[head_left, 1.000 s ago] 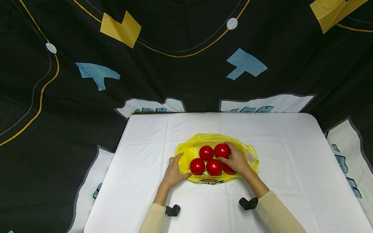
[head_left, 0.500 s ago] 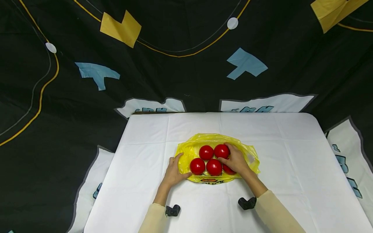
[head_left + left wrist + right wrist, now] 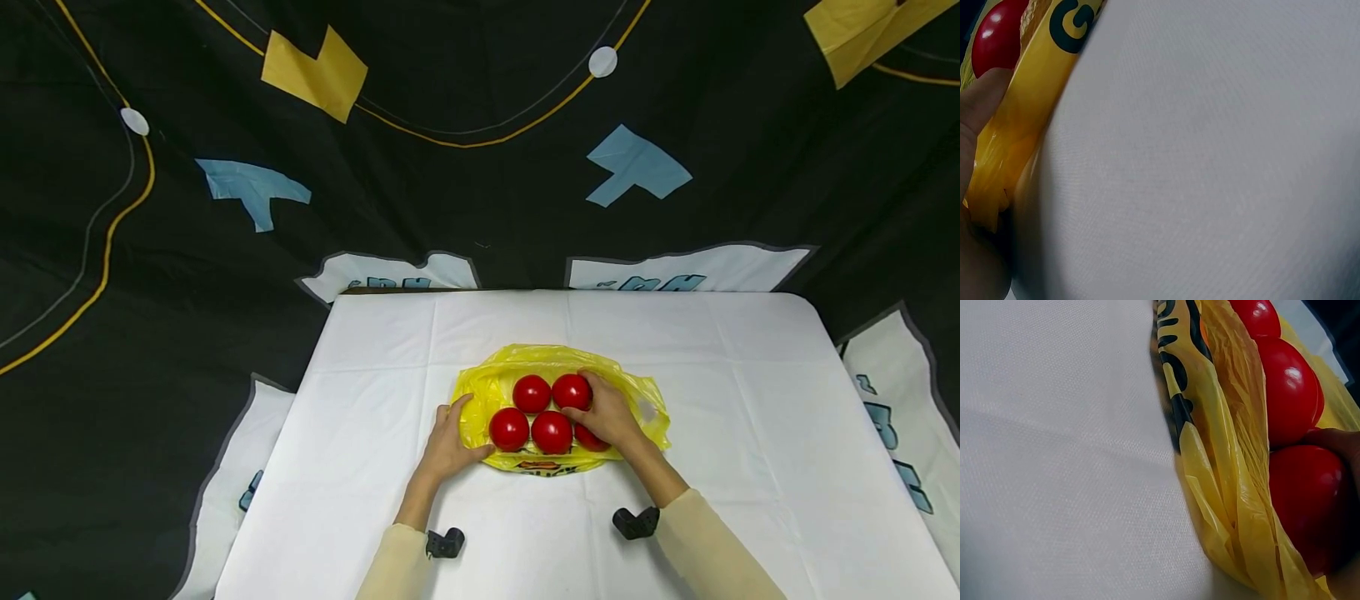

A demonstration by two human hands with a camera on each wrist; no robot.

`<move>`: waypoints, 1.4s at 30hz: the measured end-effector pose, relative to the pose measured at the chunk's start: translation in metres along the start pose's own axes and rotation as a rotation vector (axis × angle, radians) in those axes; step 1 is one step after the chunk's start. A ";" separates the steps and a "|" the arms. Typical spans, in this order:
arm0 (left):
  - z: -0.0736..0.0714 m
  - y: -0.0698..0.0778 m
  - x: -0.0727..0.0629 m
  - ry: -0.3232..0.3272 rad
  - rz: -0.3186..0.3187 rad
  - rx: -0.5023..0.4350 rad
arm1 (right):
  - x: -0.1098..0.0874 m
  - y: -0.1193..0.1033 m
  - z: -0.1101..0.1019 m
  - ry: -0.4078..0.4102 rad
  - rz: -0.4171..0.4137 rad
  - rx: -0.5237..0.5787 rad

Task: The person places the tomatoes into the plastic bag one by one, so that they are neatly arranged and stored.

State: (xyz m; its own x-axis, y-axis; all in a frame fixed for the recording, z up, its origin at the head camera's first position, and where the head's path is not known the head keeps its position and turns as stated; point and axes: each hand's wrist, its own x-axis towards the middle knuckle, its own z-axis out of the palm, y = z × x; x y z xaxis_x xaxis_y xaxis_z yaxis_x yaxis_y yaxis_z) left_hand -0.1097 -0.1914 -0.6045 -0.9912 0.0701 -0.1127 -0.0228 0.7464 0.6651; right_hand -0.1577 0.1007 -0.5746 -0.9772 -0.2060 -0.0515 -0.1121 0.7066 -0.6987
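A yellow plastic bag (image 3: 551, 357) with dark printing lies with its mouth spread wide, holding several glossy red balls (image 3: 552, 432). At the bag's left end, my left hand (image 3: 444, 448) holds the side, its thumb over the rim in the left wrist view. My right hand (image 3: 613, 414) reaches inside from the right, thumb and fingers around the upper right ball (image 3: 571, 391). Beneath that hand, another ball (image 3: 589, 439) is partly covered. The right wrist view shows balls (image 3: 1290, 390) packed behind the bag's crumpled front wall (image 3: 1225, 450).
White cloth (image 3: 712, 400) covers the table around the bag. Behind it hangs a dark curtain (image 3: 480, 208) with yellow, blue and white shapes. Black wrist mounts (image 3: 637, 524) sit at both sleeve cuffs.
The right forearm has shifted very slightly left. Hands, bag and balls otherwise hold their places.
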 end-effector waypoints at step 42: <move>-0.001 0.004 -0.003 -0.003 0.001 -0.009 | -0.019 0.006 -0.021 0.042 -0.065 -0.016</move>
State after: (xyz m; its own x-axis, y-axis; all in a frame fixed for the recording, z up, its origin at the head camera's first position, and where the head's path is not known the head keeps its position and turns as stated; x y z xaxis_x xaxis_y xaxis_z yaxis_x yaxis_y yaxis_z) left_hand -0.1074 -0.1899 -0.6008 -0.9907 0.0732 -0.1144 -0.0228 0.7404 0.6718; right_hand -0.1437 0.1229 -0.5625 -0.9745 -0.2230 0.0240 -0.1780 0.7036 -0.6880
